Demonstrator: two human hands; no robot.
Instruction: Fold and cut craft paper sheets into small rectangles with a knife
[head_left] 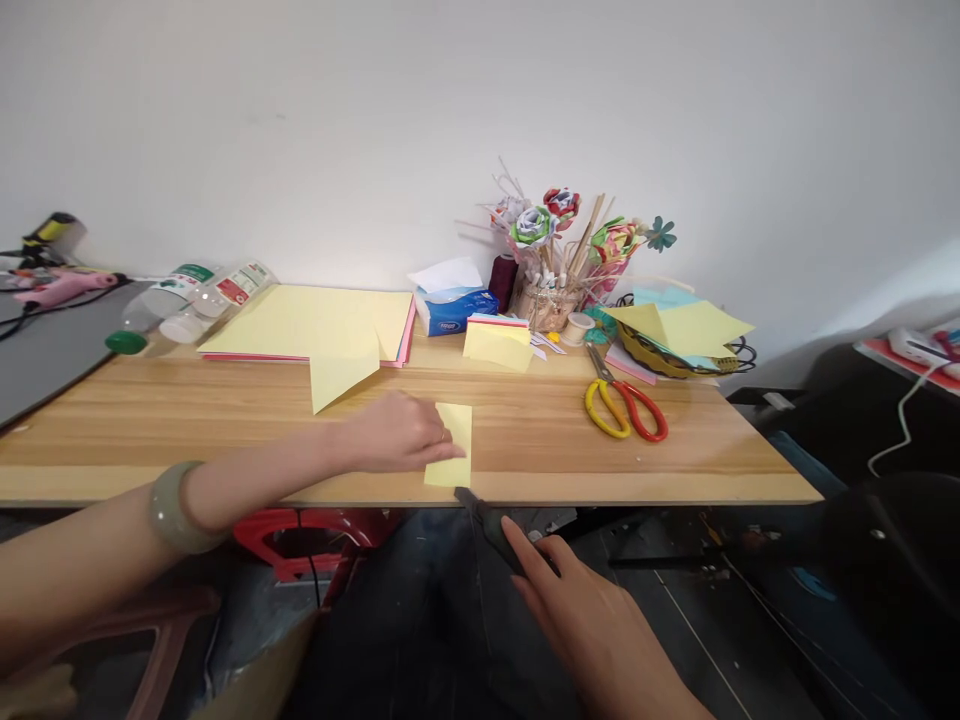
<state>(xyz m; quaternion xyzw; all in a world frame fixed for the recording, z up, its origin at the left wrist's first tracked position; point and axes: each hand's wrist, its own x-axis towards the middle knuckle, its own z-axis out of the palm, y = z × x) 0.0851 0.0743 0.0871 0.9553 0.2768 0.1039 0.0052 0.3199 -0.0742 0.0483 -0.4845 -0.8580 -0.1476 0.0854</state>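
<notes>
Yellow slip lies beneath curled left fingers (right fingers grip a dark tool).

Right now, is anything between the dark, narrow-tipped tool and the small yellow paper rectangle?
Nothing visible: the tool in the right hand has its tip by the near edge of the paper rectangle. The left hand covers part of the rectangle's left side.

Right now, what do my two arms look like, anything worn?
Your left arm, no sleeve showing, wears a thick, smooth, grey-green bangle; the left grip has a thin, gold-toned ring. Your right arm shows no sleeve, glove or jewellery.
</notes>
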